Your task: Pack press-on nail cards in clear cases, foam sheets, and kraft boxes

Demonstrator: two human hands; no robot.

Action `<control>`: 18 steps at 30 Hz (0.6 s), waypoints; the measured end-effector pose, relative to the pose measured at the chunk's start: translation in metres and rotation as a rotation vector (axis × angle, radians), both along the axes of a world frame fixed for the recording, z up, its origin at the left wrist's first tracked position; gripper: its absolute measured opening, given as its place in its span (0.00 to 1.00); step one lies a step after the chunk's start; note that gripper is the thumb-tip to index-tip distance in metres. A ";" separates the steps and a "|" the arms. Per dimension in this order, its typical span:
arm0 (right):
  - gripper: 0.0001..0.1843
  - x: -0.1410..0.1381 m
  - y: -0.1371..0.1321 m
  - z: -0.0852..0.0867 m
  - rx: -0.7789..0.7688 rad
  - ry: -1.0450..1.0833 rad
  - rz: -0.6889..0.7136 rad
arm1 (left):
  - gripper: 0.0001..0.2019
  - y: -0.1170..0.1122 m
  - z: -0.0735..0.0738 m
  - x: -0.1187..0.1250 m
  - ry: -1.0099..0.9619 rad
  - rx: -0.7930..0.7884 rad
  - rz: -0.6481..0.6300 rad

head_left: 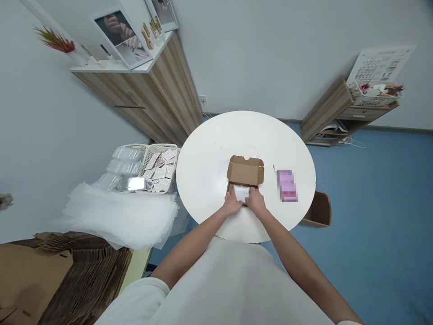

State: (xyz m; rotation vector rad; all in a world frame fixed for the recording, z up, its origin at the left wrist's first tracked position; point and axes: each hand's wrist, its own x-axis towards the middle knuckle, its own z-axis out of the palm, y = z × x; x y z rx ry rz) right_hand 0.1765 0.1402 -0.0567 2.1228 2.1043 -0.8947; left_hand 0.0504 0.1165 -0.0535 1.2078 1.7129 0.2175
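A small brown cardboard box (245, 173) lies on the white round table with its lid folded back, away from me. Inside its lower part is a white wrapped packet (241, 193). My left hand (232, 202) grips the packet's left side at the near edge of the box, fingers curled. On the opposite side my right hand (256, 201) holds the packet's right edge, also with bent fingers. Both hands touch the box walls, and some fingertips are hidden. Right of the box lies a pink-purple item (287, 185), blurred by pixelation.
The round table (203, 153) stands before me. At left are baskets of cards (161, 169), clear plastic packs (126, 160), white sheets (125, 216) and flattened cardboard (91, 271). An open carton (318, 210) sits on the floor at right. Wooden cabinets (162, 85) stand behind.
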 end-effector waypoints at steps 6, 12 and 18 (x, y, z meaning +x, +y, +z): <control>0.05 0.041 -0.002 0.014 0.128 0.211 -0.112 | 0.25 -0.004 0.006 -0.036 0.033 0.256 0.084; 0.18 0.081 0.033 0.008 -0.006 0.524 -0.516 | 0.29 0.048 0.015 -0.068 -0.055 0.179 0.198; 0.25 0.077 0.057 0.001 -0.240 0.815 -0.644 | 0.25 0.086 0.016 -0.066 -0.225 0.051 0.233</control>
